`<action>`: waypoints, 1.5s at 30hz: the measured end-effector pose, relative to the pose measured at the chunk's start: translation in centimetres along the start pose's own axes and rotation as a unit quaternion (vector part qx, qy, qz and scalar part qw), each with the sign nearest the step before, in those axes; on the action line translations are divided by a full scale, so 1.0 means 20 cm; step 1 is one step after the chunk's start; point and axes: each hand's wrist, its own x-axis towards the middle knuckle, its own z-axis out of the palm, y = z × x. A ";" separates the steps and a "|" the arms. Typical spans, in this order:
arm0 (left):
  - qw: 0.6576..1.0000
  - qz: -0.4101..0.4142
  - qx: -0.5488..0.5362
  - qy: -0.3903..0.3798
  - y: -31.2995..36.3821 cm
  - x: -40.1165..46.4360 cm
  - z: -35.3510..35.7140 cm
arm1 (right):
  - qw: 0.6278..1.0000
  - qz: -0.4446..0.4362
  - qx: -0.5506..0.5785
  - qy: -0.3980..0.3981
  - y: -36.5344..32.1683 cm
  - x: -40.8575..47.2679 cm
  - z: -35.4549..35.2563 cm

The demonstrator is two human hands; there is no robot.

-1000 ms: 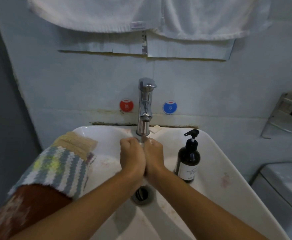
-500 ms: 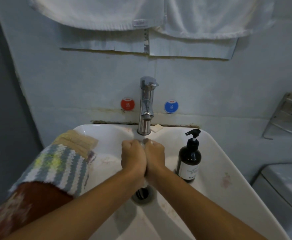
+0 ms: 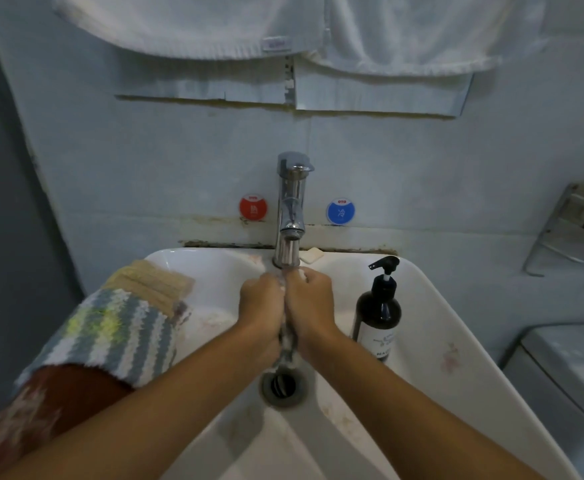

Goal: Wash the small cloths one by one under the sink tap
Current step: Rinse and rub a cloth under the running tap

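1. Clearly the step in hand is scrubbing one small cloth (image 3: 286,336) under the tap (image 3: 290,209): both fists sit side by side just below the spout, at the middle of the sink (image 3: 450,306)
2. Left hand (image 3: 261,304) has its fingers curled tight round the cloth; right hand (image 3: 309,301) does the same, knuckles up, the two hands touching along their inner edges
3. Only a narrow strip of the cloth shows, squeezed between the palms and hanging out below the wrists, directly above the drain (image 3: 283,384)
4. Its long axis runs from 12 to 6 o'clock, roughly in line with the tap; the loose end points toward 6, down at the drain, and a pale bit peeks out at the 12 end near the spout
5. Whether water is running I cannot tell for sure
6. At 9 o'clock a pile of cloths (image 3: 117,327) lies draped over the sink's left rim: a striped knitted one on top of a beige one, with a reddish one nearer 7. These I judge to be waiting their turn, though they could be washed ones
7. At 3 o'clock stands a dark pump bottle (image 3: 379,311), just beside the right wrist
8. Next, I reckon, the cloth needs wringing over the drain, then setting aside apart from the pile, before another is taken; the right elbow should keep clear of the bottle
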 end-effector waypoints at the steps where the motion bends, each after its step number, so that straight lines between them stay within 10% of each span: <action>1: 0.999 0.021 0.014 0.022 0.03 0.00 -0.01 | 0.999 0.015 0.000 0.028 0.01 0.03 -0.01; 8: 0.984 0.122 0.007 0.132 0.19 0.10 -0.15 | 0.990 0.116 -0.016 0.073 0.01 0.09 -0.12; 21: 0.970 0.170 0.155 0.075 0.26 0.13 -0.19 | 0.952 0.070 -0.067 -0.291 -0.11 0.06 -0.14; 28: 0.845 0.250 0.449 0.148 0.22 0.11 -0.22 | 0.975 -0.026 -0.041 -0.216 -0.13 0.00 -0.11; 35: 0.840 0.269 0.449 0.147 0.19 0.10 -0.20 | 0.994 -0.047 0.073 -0.062 -0.13 -0.03 -0.10; 39: 0.889 0.153 0.427 0.068 0.17 0.10 -0.17 | 0.992 -0.056 0.107 -0.030 -0.12 -0.03 -0.08; 42: 0.985 0.018 0.165 -0.038 0.14 0.09 -0.14 | 0.989 -0.051 0.133 -0.032 -0.12 -0.03 -0.08; 45: 0.998 0.016 0.053 -0.021 0.10 0.07 -0.12 | 0.994 -0.090 0.065 0.007 -0.10 -0.03 -0.07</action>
